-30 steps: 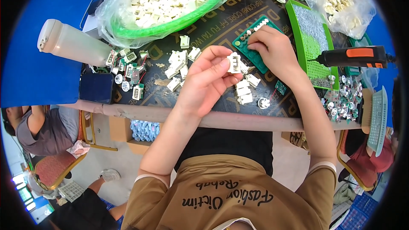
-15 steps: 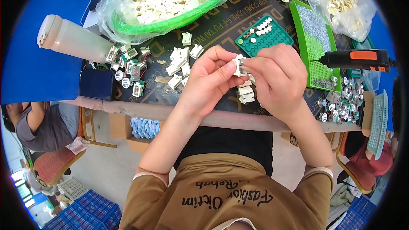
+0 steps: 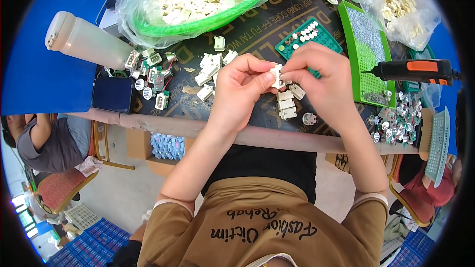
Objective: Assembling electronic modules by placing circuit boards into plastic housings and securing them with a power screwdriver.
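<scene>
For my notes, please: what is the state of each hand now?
Left hand: closed, holding a small white plastic part.
Right hand: closed in a pinch at that part's right edge; whether it grips anything cannot be told.

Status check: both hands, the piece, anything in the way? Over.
Left hand pinching white housing. Right hand at its right side, grip unclear. Green tray partly hidden behind right hand; loose housings nearby.

Head-worn fisheye view, looking down, near the hands

White housings and a lime-green tray rest on dark tabletop.
</scene>
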Tool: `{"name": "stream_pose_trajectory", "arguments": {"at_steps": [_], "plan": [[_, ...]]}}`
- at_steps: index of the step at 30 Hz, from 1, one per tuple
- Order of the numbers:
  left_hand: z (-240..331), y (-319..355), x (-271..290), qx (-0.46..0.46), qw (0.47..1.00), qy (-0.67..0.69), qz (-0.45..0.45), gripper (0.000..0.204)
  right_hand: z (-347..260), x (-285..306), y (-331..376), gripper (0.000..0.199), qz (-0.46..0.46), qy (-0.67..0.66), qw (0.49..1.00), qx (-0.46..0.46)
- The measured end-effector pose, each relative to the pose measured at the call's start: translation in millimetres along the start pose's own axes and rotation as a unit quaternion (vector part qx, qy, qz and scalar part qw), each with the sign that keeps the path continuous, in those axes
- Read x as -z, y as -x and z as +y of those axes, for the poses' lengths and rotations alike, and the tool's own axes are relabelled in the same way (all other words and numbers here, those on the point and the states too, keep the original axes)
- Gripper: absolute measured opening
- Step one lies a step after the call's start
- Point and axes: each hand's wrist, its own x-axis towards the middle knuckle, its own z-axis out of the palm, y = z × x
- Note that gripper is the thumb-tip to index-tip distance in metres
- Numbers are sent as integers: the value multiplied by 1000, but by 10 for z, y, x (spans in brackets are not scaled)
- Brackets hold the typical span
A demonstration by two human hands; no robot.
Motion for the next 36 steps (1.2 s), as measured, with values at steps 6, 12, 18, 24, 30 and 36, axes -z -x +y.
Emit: {"name": "stream_pose_trajectory", "arguments": {"at_steps": [6, 12, 18, 24, 30, 36], "plan": [[1, 20, -90, -112, 986, -123, -6, 9, 142, 26, 17, 35, -123, -410, 840, -334], [-6, 35, -132, -141, 986, -89, 0, 11, 36, -216, 192, 25, -34, -475, 842, -254], [-5, 18, -100, -132, 986, -97, 17, 25, 6, -259, 170, 19, -23, -362, 912, -190], [208, 151, -96, -156, 947, -279, 25, 22, 39, -90, 85, 13, -10, -140, 986, -89], [504, 337, 75, -178, 660, -729, -28, 20, 571, 223, 7, 9, -63, 178, 978, -83], [461, 291, -79, -205, 590, -780, -32, 24, 674, -9, -18, 10, -62, 319, 945, -45]]}}
